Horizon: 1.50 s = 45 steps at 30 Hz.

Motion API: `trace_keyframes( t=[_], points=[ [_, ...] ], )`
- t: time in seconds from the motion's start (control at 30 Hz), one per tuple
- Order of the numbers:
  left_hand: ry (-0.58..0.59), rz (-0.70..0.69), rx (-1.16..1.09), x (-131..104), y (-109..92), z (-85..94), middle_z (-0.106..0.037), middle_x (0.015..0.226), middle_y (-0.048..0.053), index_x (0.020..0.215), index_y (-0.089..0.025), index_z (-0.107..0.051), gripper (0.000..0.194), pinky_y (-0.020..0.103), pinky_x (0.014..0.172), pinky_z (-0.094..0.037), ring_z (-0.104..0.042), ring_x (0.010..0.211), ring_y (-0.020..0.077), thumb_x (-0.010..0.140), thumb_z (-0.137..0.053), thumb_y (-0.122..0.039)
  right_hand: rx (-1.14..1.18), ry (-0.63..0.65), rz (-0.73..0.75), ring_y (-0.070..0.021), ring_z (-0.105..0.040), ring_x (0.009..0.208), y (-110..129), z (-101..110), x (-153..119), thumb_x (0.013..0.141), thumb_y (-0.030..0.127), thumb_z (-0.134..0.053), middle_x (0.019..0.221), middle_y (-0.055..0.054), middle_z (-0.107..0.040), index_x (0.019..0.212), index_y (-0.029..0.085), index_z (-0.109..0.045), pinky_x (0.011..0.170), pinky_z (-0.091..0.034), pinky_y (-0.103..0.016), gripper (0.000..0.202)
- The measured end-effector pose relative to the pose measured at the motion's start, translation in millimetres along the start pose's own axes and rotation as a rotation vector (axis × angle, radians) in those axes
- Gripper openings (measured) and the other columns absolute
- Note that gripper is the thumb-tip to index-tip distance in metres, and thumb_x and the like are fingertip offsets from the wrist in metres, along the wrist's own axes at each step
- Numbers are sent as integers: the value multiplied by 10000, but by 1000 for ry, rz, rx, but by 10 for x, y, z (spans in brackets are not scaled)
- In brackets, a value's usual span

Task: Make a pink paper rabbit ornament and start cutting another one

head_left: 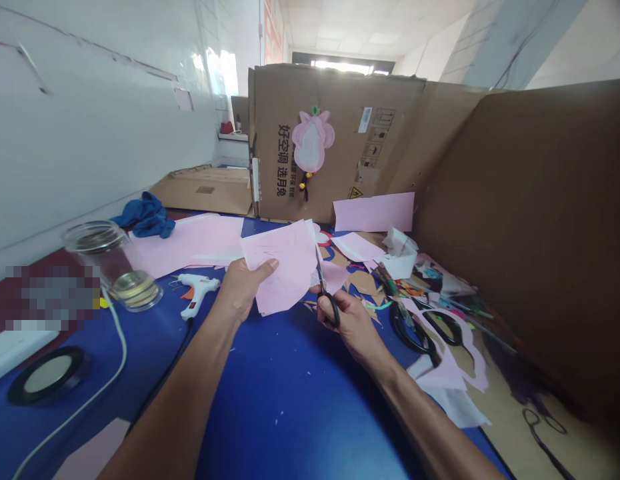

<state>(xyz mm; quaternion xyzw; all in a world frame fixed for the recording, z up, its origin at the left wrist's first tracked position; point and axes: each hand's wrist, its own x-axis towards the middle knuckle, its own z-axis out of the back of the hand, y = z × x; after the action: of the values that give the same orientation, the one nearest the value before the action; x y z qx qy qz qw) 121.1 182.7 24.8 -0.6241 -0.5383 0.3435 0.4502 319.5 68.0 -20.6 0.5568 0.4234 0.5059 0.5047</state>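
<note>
Above the blue table, my left hand (247,287) pinches a sheet of pink paper (285,267), thumb on top. Faint pencil lines show on the sheet. My right hand (347,317) grips black-handled scissors (321,270), whose blades point away from me at the sheet's right edge. A flap of pink material (333,275) hangs just right of the blades; whether it is still joined to the sheet I cannot tell. Small brown and pink scraps lie behind my right hand.
Left stand a glue gun (197,292), a glass jar (110,260), a roll of black tape (49,375) and a white cable (121,353). Large black-handled scissors (413,333) and cut scraps lie right. Cardboard walls (390,147) rise behind, with a pink flower-shaped ornament (311,143) hanging.
</note>
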Motion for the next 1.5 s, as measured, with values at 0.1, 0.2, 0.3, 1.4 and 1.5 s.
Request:
trace_keyframes(
  t=[0.1,0.2,0.3,1.4,1.5],
  points=[
    [8,-6,18,9,7,12,-847,1081,186,1041,-120,-854,538,558,992,-623,-802,1035,393,593,-1016,-372,4,1,-1,-155,-444,659,-14,6,-1,929,697,-745,749,3,-579,1205,188,-759,594,-282,-303,579],
    [18,-7,24,8,9,14,-847,1095,183,1058,-121,-855,547,552,996,-624,-803,1033,389,600,-1013,-373,-1,8,5,-153,-452,667,-19,13,-2,940,678,-741,772,2,-594,1239,200,-754,602,-297,-299,564],
    [26,3,22,-2,6,5,-848,1089,185,1051,-122,-855,540,556,990,-627,-804,1030,391,602,-1011,-377,-11,-3,-5,-156,-460,677,-1,13,-5,941,672,-740,778,-4,-597,1247,196,-757,602,-303,-296,567],
    [29,29,0,27,-48,49,-855,1070,157,1049,-125,-854,551,542,1004,-625,-810,967,354,559,-1014,-322,-80,23,1,-156,-449,662,14,51,0,938,698,-719,744,10,-573,1229,186,-751,593,-298,-291,589],
    [16,44,-9,28,-64,54,-856,1036,156,1034,-118,-854,529,524,993,-632,-814,961,354,560,-1007,-294,-82,27,2,-154,-441,657,8,54,0,939,697,-719,733,15,-565,1222,183,-751,595,-289,-294,587]
  ],
)
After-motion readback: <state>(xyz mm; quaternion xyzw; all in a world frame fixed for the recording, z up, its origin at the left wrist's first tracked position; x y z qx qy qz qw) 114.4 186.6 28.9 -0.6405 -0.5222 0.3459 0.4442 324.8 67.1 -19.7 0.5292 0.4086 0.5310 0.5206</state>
